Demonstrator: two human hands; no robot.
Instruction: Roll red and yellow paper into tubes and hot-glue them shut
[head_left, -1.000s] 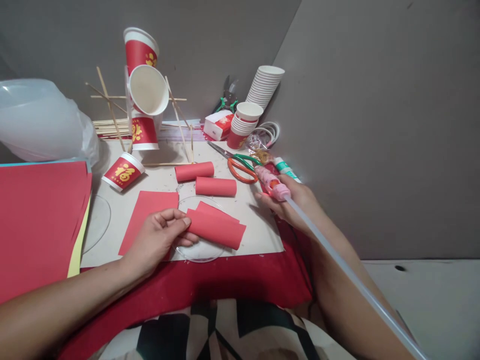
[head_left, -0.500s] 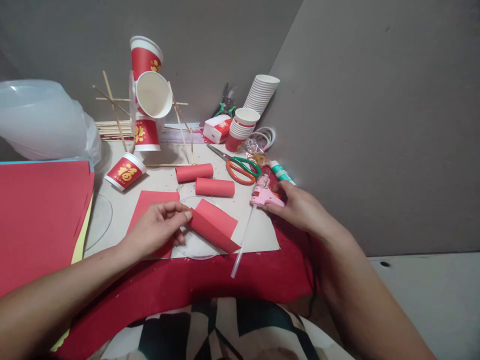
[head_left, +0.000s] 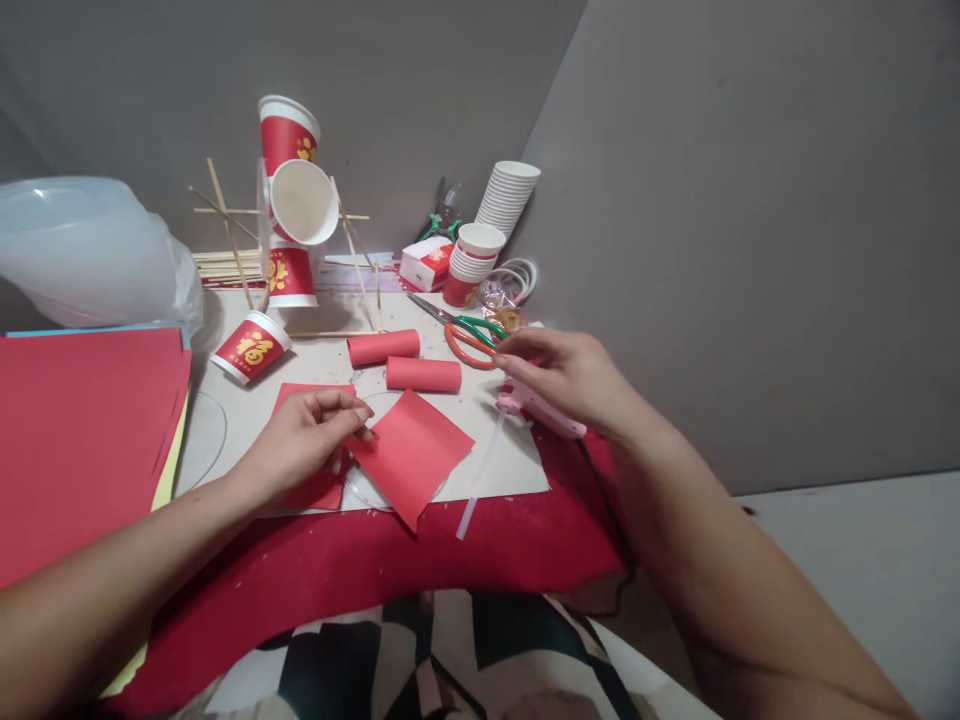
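My left hand (head_left: 319, 430) is closed in a pinch at the left edge of a square of red paper (head_left: 414, 455), which lies slightly bent over a clear disc. Another red sheet (head_left: 319, 490) is partly under that hand. Over at the right, my right hand (head_left: 562, 375) hovers above a pink glue gun (head_left: 551, 413), thumb and forefinger apart and holding nothing. A clear glue stick (head_left: 466, 515) extends from the gun toward the front edge. Two rolled red paper tubes (head_left: 384, 347) lie behind the square, beside scissors (head_left: 469, 343) with green and orange handles.
Red-and-white paper cups (head_left: 291, 272) form a stack at the back left among wooden sticks (head_left: 229, 230). One cup (head_left: 251, 347) lies tilted in front. Nested cups (head_left: 471, 265), a small box (head_left: 427, 262) and pliers (head_left: 442, 215) stand behind. Red sheets (head_left: 90, 450) and a plastic bag (head_left: 97, 250) are left.
My right hand has let go of the glue gun and lifted slightly leftward above it. The red paper, curled before, has opened out flatter. The camera view has shifted a little.
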